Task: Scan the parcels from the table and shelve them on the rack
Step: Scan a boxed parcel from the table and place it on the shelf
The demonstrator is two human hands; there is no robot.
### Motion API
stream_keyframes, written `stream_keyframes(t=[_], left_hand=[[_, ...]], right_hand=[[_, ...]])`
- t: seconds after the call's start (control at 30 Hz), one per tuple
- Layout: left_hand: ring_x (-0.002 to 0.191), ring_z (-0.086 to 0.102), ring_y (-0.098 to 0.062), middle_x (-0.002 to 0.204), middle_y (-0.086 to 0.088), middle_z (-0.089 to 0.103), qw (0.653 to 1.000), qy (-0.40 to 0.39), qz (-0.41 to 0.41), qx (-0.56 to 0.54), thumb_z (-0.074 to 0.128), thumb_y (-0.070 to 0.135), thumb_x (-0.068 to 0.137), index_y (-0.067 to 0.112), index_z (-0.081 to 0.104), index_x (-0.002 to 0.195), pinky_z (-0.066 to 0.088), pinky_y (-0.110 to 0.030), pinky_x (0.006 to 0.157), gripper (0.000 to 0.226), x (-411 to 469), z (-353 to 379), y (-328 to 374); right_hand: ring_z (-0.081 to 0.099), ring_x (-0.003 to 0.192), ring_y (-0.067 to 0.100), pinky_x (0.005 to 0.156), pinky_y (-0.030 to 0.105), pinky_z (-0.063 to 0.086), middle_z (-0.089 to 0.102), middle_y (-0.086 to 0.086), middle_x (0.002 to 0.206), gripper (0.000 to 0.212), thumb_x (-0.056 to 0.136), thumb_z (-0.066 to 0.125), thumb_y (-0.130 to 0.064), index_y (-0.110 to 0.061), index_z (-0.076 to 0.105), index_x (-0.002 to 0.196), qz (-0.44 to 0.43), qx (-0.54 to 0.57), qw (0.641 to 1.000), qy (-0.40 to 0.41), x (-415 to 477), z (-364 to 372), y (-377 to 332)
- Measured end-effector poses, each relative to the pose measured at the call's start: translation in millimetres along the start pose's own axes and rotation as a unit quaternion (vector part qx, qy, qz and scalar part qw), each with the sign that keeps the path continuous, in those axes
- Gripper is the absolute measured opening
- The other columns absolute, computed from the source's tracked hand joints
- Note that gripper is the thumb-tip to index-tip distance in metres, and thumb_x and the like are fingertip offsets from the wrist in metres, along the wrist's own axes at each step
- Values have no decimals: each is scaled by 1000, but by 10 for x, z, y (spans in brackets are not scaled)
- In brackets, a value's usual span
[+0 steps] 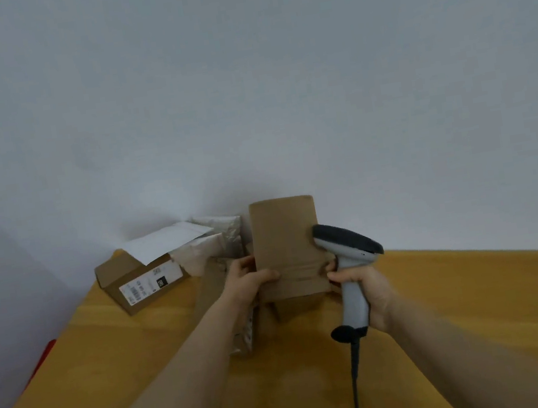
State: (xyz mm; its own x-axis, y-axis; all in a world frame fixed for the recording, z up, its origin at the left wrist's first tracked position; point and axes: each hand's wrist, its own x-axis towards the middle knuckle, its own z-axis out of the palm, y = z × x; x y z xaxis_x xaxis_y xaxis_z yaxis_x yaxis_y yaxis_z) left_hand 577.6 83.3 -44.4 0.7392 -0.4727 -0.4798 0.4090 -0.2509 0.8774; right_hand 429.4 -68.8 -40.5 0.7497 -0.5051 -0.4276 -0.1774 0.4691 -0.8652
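Both hands raised: left hand (250,279) grips parcel (286,246), right hand (366,294) scanner (350,261).

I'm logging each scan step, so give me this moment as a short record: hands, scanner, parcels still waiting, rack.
left hand: grips the brown parcel at its lower left edge, upright above the table
right hand: grips the scanner by its handle
scanner head: beside the parcel's right edge
label: none visible on the facing side
waiting: cardboard box with label, white mailer lying across it, silver mailers behind
rack: not in view
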Motion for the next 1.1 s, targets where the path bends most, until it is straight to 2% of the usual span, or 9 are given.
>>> stream_keyframes(t=[0.2,0.33,0.4,0.53,0.73,0.9,1.0,1.03,1.1], left_hand=[[106,58,-27,127,-11,52,998,-53,2,28,90,13,56,14,37,132,54,-44,90,92,-568,273,-179],[134,36,-28,147,-4,31,982,-67,35,171,96,23,48,27,-12,151,37,-44,108,149,-923,539,-431],[141,24,-27,150,-1,22,937,-49,84,334,94,28,51,31,-28,146,28,-47,113,154,-1080,643,-617],[139,18,-29,149,-6,13,801,-3,107,588,88,39,58,28,-14,148,29,-45,112,136,-1399,764,-1065],[140,16,-32,149,-12,7,746,49,123,652,86,31,65,18,-7,148,37,-38,108,125,-1802,938,-1509],[140,25,-34,153,-8,-9,762,5,152,629,84,21,68,21,11,142,43,-35,102,104,-2013,828,-1636],[129,42,-33,154,-3,-16,766,7,138,628,73,2,75,27,17,134,49,-21,71,85,-2150,694,-1794],[122,47,-33,154,-4,-16,783,18,122,610,65,-6,77,28,18,135,46,-19,63,82,-2189,671,-1863],[121,46,-33,154,-12,-6,839,58,65,538,56,-10,82,24,17,143,49,-25,74,80,-2243,670,-1985]], right_hand=[[66,68,20,67,32,53,70,8,79,16,62,65,1,-7,64,76,-3,43,999,-31,-455,-551,-38],[61,86,29,76,41,50,66,14,93,11,75,65,2,-9,63,75,2,42,999,-5,-729,-959,30],[60,85,30,75,43,53,65,15,95,7,80,67,-4,-9,62,81,17,61,998,10,-847,-1144,77],[63,81,34,79,51,56,67,14,91,21,84,70,-19,-7,64,101,74,85,993,20,-1060,-1378,250],[63,92,36,73,49,58,67,17,102,40,77,79,-23,-7,64,111,122,-20,992,28,-1337,-1443,668],[62,85,33,61,40,50,66,14,97,40,74,81,-24,-7,64,106,135,-25,989,58,-1495,-1511,838],[61,75,30,56,37,48,67,12,87,30,74,81,-21,-7,67,97,128,-29,989,73,-1596,-1624,843],[61,73,29,56,36,48,68,11,87,25,76,79,-21,-8,67,94,125,-35,989,75,-1631,-1656,850],[60,78,28,61,37,48,69,10,94,18,79,77,-21,-10,67,91,120,-46,988,82,-1700,-1706,875]])
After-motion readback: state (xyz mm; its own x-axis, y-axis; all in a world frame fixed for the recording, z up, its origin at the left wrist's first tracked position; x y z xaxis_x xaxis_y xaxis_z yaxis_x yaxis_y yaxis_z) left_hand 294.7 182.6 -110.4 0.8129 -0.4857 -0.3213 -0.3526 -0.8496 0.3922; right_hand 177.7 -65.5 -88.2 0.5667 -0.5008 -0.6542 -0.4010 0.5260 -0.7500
